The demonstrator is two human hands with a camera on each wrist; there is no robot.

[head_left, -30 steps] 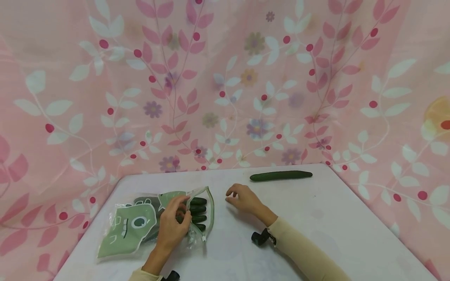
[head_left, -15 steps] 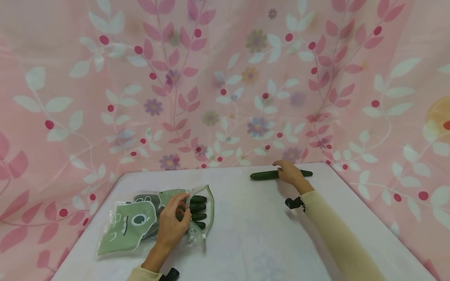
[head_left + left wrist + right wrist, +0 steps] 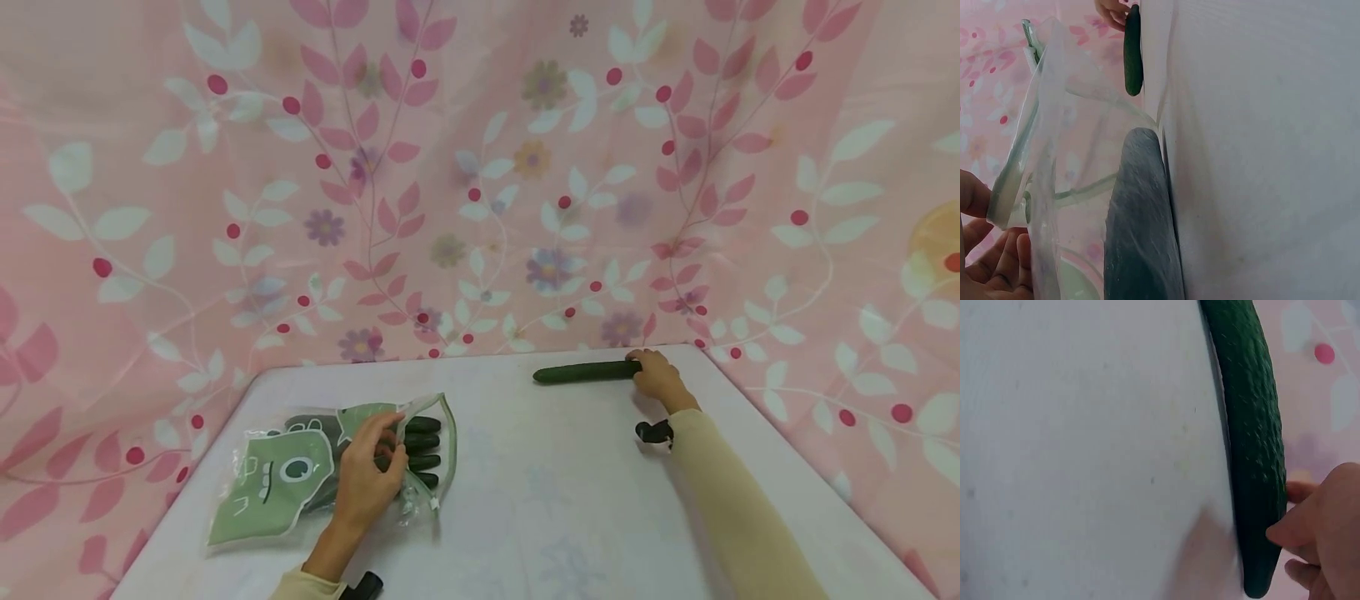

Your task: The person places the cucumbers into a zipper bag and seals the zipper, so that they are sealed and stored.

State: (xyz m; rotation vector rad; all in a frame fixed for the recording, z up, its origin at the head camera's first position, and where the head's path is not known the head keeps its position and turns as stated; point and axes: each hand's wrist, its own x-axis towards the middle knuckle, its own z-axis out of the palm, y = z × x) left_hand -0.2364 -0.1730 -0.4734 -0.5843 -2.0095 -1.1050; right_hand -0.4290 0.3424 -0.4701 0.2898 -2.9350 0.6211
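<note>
1. At far left, my zip bag [image 3: 255,500], clear plastic printed with a green one-eyed creature, lies flat on the white desk [image 3: 525,500], its mouth facing right. Laid down this way, it likely needs little support, since the desk bears the weight.

2. My left grip [image 3: 365,475] pinches the bag's edge at the opening, between thumb and fingers. The hold seems to serve as a prop: such limp film would probably sag shut by itself. From the left wrist, the raised edge stands apart from a cucumber inside.

3. Just right of those fingers, the bagged cucumbers [image 3: 425,442] show four dark ends at the mouth. They lie side by side, tips pointing right, an arrangement that probably saves room.

4. Beyond the tips, the green-edged rim [image 3: 452,454] bows outward, with the slider [image 3: 435,503] at the near corner, out of the way of the gap.

5. Well apart, near the far edge of the desk, the lone cucumber [image 3: 585,372] lies roughly parallel to that edge, before a pink floral backdrop [image 3: 480,167].

6. At right, my right grip [image 3: 658,379] holds that cucumber by its right end, thumb on one side and fingers on the other, leaving the tip toward the bag bare, perhaps for free clearance. Whether the held end is raised, I cannot tell.
</note>
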